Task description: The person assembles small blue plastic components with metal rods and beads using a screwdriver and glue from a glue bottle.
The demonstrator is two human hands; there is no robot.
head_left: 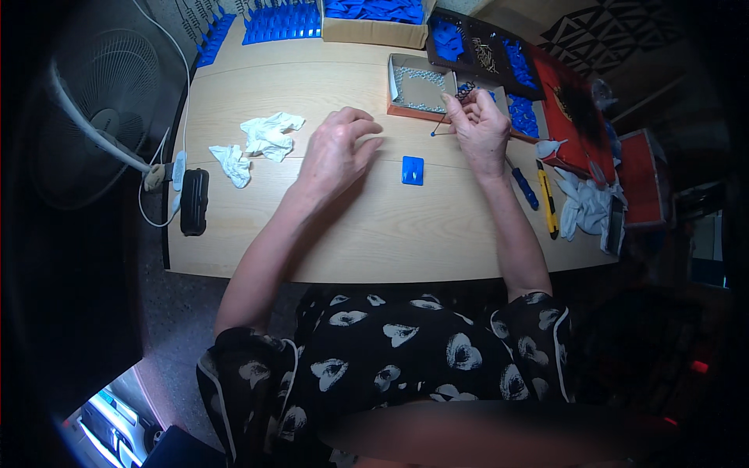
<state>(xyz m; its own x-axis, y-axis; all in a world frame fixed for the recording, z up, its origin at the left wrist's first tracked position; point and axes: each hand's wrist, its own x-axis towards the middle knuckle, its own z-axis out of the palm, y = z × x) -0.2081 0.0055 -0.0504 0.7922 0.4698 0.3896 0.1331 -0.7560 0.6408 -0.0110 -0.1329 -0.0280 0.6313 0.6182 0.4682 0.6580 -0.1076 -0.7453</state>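
Observation:
My right hand [480, 129] pinches a thin dark wire piece [466, 90] just in front of a shallow cardboard box. The piece has a coiled end above my fingers and a straight end with a small blue tip below them. My left hand [335, 148] hovers over the table with its fingers curved and apart, holding nothing. Between my hands, nearer the front, lies a small blue rectangular plastic piece [413, 171]. Many small shiny metal parts sit in the shallow box [400, 109], too tiny to make out.
Crumpled white cloths [269, 136] and a black case [194, 203] lie at left, near a fan [105, 117]. A blue-handled screwdriver [524, 189] and a yellow cutter [548, 204] lie at right. Blue parts fill a carton [374, 33] and dark trays [499, 76] at the back.

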